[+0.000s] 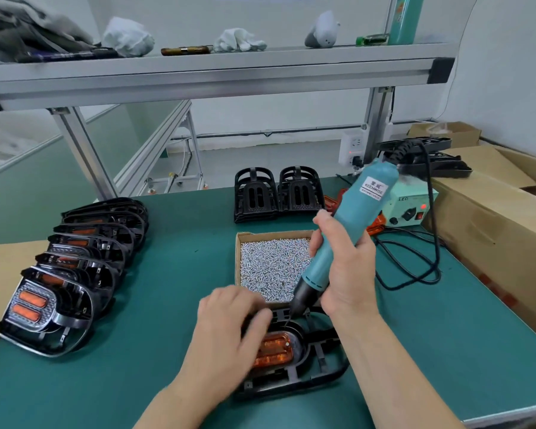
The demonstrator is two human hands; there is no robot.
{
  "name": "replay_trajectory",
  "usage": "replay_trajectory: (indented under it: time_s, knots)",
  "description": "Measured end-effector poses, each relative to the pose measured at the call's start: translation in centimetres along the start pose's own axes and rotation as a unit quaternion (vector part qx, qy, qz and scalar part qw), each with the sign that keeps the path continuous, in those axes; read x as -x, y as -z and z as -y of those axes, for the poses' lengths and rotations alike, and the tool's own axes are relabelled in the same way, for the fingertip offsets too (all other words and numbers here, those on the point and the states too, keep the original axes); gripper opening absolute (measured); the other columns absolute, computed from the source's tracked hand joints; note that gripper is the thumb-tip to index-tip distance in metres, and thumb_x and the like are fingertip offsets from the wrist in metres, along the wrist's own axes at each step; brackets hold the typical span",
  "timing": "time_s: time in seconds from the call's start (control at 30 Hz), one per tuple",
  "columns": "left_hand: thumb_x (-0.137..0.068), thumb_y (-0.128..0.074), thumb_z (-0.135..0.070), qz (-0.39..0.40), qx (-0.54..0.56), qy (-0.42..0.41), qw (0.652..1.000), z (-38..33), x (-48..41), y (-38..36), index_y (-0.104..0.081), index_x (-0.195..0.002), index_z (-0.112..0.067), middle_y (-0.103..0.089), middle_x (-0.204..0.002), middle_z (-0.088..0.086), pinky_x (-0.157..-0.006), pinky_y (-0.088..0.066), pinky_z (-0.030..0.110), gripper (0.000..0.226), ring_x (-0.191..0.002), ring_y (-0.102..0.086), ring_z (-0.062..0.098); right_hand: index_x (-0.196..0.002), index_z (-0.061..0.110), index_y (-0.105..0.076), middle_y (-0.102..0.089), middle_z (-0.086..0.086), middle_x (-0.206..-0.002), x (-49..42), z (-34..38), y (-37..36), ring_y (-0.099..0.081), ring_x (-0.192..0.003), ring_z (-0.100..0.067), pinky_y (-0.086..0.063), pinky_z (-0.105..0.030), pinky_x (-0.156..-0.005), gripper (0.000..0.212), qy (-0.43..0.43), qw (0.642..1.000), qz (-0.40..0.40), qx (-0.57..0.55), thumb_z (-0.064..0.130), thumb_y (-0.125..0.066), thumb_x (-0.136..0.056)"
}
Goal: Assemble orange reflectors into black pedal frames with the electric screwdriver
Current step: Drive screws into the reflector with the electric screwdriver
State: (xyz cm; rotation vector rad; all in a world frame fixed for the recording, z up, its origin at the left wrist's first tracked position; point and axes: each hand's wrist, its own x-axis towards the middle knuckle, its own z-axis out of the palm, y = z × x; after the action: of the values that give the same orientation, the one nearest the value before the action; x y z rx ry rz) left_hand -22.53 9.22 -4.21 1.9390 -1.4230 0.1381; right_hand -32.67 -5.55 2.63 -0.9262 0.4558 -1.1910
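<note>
A black pedal frame lies flat on the green mat near the front edge, with an orange reflector seated in its middle. My left hand presses down on the frame's left side, its fingers partly covering the reflector. My right hand grips the teal electric screwdriver, which tilts up to the right. Its dark tip touches the far end of the frame beside my left fingertips.
A cardboard tray of small silver screws sits just behind the frame. A row of pedals fitted with reflectors leans at the left. Empty black frames stand at the back. The screwdriver's power box, cable and cardboard boxes are at right.
</note>
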Motion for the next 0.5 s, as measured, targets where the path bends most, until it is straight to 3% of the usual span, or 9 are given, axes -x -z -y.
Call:
replay_trajectory:
  time_s: [0.1,0.27,0.4,0.5]
  knots:
    - [-0.095,-0.058,-0.024,0.029,-0.071,0.028,0.997,1.3,-3.8,0.4,-0.07,-0.1,-0.022,-0.063,-0.1,-0.007,-0.089,-0.042,0.04,0.013,-0.097,-0.054,0.02,-0.09,0.014,-0.055,-0.052,-0.002,-0.059,-0.6,-0.5,0.6,-0.048,-0.051,-0.011,-0.042,-0.023,-0.05,0.019,-0.035,0.997,-0.068,-0.007,0.017,-0.073,-0.089]
    - [-0.095,-0.054,-0.036,0.201,-0.259,-0.014,0.945,2.6,-8.2,-0.6,-0.065,-0.12,-0.036,-0.064,-0.117,-0.011,-0.09,-0.038,0.034,0.027,-0.109,-0.051,0.017,-0.093,0.015,-0.057,-0.054,0.002,-0.059,-0.8,-1.1,1.0,-0.049,-0.052,-0.009,-0.042,-0.024,-0.054,0.02,-0.066,0.993,-0.098,-0.006,0.022,-0.074,-0.088]
    - [-0.09,-0.064,-0.038,0.265,-0.254,-0.019,0.93,2.8,-9.9,-1.2,-0.065,-0.117,-0.035,-0.063,-0.12,-0.01,-0.092,-0.034,0.034,0.027,-0.112,-0.058,0.015,-0.094,0.016,-0.057,-0.055,0.003,-0.059,-1.0,-1.3,0.8,-0.05,-0.052,-0.008,-0.043,-0.021,-0.05,0.02,-0.079,0.992,-0.096,-0.003,0.023,-0.075,-0.087]
    - [-0.089,-0.066,-0.027,0.279,-0.234,-0.017,0.931,2.6,-10.4,-1.2,-0.066,-0.099,-0.031,-0.069,-0.105,-0.008,-0.081,-0.031,0.03,0.011,-0.098,-0.062,0.016,-0.094,0.016,-0.057,-0.055,0.004,-0.059,-1.1,-1.4,1.0,-0.05,-0.052,-0.007,-0.043,-0.021,-0.05,0.02,-0.084,0.991,-0.1,0.004,0.023,-0.075,-0.087]
